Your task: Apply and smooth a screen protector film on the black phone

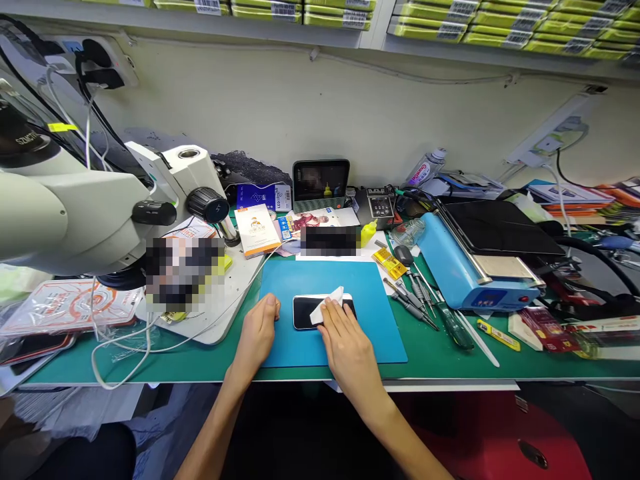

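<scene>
A smartphone (303,313) with a black screen and light frame lies face up on the blue mat (285,277). My right hand (345,337) presses a folded white wipe (334,298) against the right part of its screen, fingers together over the cloth. That hand and the wipe cover much of the phone's right side. Left of the phone, my left hand (260,328) rests on the mat's edge with its fingers curled in. It does not touch the phone, and whether anything sits inside the curled fingers is hidden.
Left stands a microscope (75,213) with a loose white cable (120,383) near it. Screwdrivers and tweezers (413,300) lie right of the mat, beside a blue heating machine (450,267). Behind are a small screen device (321,183) and a yellow bottle (369,232).
</scene>
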{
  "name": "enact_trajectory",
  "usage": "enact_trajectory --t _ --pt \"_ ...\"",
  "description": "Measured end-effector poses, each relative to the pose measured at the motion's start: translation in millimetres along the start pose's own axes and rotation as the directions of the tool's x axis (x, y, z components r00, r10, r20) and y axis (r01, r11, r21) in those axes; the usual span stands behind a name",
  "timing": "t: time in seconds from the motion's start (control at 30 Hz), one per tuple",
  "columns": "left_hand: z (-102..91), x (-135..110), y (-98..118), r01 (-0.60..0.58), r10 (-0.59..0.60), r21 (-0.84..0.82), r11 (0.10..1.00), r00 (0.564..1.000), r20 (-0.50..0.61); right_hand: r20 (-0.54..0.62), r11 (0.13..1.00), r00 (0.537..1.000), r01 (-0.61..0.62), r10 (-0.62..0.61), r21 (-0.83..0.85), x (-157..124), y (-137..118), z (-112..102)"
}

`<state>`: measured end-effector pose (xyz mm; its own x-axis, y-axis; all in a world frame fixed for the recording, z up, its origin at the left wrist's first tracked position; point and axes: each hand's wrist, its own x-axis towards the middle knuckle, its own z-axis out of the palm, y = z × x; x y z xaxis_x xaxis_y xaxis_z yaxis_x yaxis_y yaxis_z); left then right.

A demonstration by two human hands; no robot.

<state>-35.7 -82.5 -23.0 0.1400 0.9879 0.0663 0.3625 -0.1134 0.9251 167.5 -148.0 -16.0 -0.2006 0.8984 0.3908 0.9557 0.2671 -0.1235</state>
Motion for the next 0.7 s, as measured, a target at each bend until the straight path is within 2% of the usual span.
enact_trajectory --t 0.2,0.3,0.4,0.53,0.7 --pt "-0.1 -0.2 -0.9 -0.002 0.002 0.014 1.000 1.000 -0.004 0.002 1.000 1.000 -0.024 0.024 0.007 2.1 -7.0 1.7" --pt "-0.3 -0.3 -1.3 -0.001 0.001 0.020 1.000 1.000 -0.002 0.009 1.000 1.000 -0.004 0.003 0.017 -9.5 -9.5 -2.4" --pt "-0.6 -0.4 -1.0 0.001 -0.001 0.025 1.000 1.000 0.002 0.003 1.000 1.000 -0.012 0.012 0.013 -24.0 -0.5 -8.9" --pt "-1.0 -0.7 0.3 -0.001 0.000 0.038 0.999 1.000 0.014 -0.018 0.998 0.998 -0.064 0.064 -0.010 -28.7 15.6 -9.0" --pt "-0.7 0.0 1.7 -0.007 0.007 0.052 0.999 1.000 0.011 -0.051 0.997 0.996 -0.072 0.071 -0.018 -38.5 13.7 -10.7"
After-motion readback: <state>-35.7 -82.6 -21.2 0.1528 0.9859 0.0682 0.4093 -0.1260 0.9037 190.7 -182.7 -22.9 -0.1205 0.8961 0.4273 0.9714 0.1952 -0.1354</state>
